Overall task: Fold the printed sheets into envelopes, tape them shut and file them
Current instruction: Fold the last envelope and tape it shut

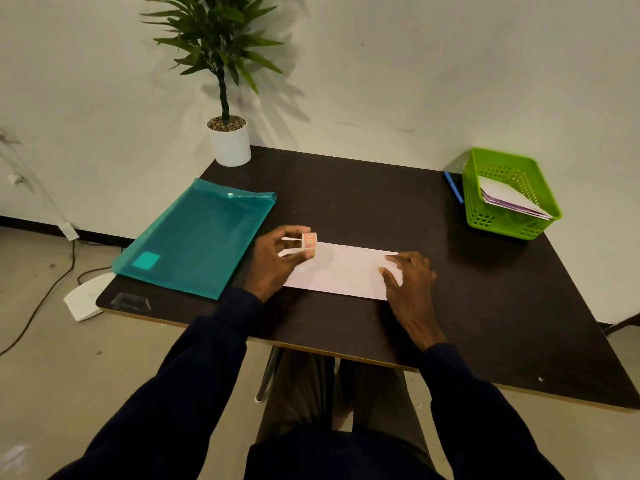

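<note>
Sideways lies the folded sheet (341, 270): left hand (273, 261) pinches the tape roll (309, 244) over its left end, right hand (408, 273) presses its right end, fingers spread.

— Where is the long white folded paper sheet (343, 270)?
— It lies flat. The small orange-cored tape roll (309, 244) is raised over its left end. The teal plastic folder (197, 237) lies closed to its left. The green mesh basket (502, 225), holding white envelopes (509, 199), stands far to its right.

1. Left hand (277, 263): fingers curled, thumb and fingertips pinching a small roll (309, 244).
2. Right hand (410, 277): palm down, fingers spread out pretty flat.
3. Both arms reach forward, dark sleeves (194, 375) down to the wrists.
</note>
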